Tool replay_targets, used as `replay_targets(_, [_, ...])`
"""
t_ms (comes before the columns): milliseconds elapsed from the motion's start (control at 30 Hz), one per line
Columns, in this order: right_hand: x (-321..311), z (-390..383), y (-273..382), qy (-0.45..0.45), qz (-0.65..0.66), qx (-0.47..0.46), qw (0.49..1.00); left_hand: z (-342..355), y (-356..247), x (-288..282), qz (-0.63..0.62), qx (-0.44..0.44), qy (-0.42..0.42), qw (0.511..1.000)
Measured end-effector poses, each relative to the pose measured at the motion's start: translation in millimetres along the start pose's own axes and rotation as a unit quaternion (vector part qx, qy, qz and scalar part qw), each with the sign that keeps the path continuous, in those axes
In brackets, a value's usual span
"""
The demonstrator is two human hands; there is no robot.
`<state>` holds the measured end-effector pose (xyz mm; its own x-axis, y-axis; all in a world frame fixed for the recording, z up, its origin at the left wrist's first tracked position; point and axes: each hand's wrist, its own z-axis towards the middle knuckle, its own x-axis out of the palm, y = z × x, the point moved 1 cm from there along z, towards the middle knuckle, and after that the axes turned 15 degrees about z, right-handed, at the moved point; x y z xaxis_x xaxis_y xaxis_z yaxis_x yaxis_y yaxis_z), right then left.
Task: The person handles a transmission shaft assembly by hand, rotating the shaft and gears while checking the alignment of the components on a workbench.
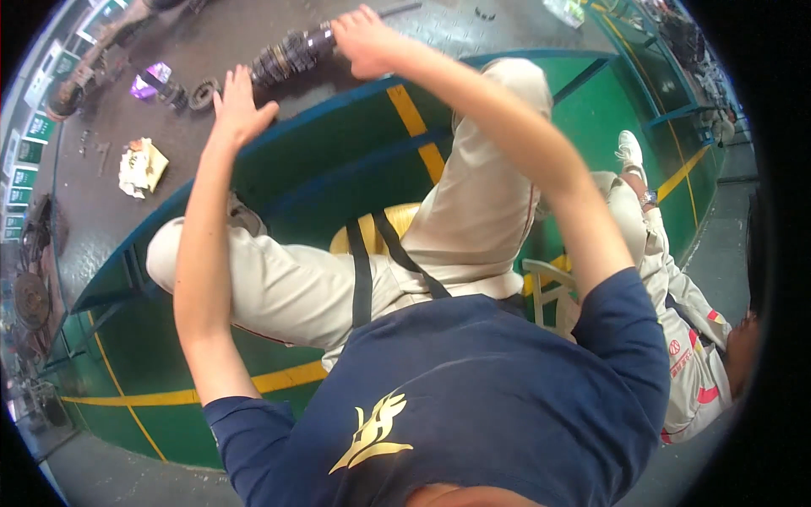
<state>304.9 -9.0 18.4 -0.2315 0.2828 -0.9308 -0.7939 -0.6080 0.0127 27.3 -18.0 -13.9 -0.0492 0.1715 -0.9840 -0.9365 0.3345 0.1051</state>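
Note:
A dark metal gear shaft (291, 57) with several toothed gears lies along the near edge of the workbench. My right hand (365, 42) is closed over its right part, and the thin end of the shaft sticks out beyond the fingers. At the shaft's left end my left hand (240, 111) rests with fingers stretched and thumb apart. It is between the gears and a loose metal ring (204, 95); whether the fingertips touch either one I cannot tell. Left of the ring stands a small dark gear part (173, 95).
The dark workbench top (215, 42) has a blue edge. On it lie a purple packet (150, 80), a crumpled yellow-white wrapper (142, 167) and, at the far left, metal parts (66, 100). My knees are close to the edge. A person in light workwear (676, 338) sits at the right.

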Motion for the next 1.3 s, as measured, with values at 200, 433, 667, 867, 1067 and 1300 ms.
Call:
replay_targets(200, [-3, -8, -3, -0.04, 0.101, 0.012, 0.994, 20, 6, 21, -0.023, 0.062, -0.164, 0.984])
replay_targets(433, [-9, -9, -4, -0.059, 0.391, 0.1, 0.913, 18, 15, 14, -0.055, 0.081, -0.192, 0.976])
replay_targets(667, [-2, -22, -2, -0.114, 0.256, 0.095, 0.955, 12, 15, -6, -0.056, 0.059, -0.193, 0.978])
replay_targets(867, [4, -7, 2, -0.099, 0.214, 0.126, 0.963, 9, 22, -22, -0.067, 0.022, -0.103, 0.992])
replay_targets(1067, [27, 1, 5, -0.107, 0.092, 0.166, 0.976, 18, -15, -67, -0.191, 0.042, -0.086, 0.977])
replay_targets(1300, [20, -8, -6, -0.044, 0.126, 0.173, 0.976, 15, -46, -87, -0.237, 0.042, -0.061, 0.969])
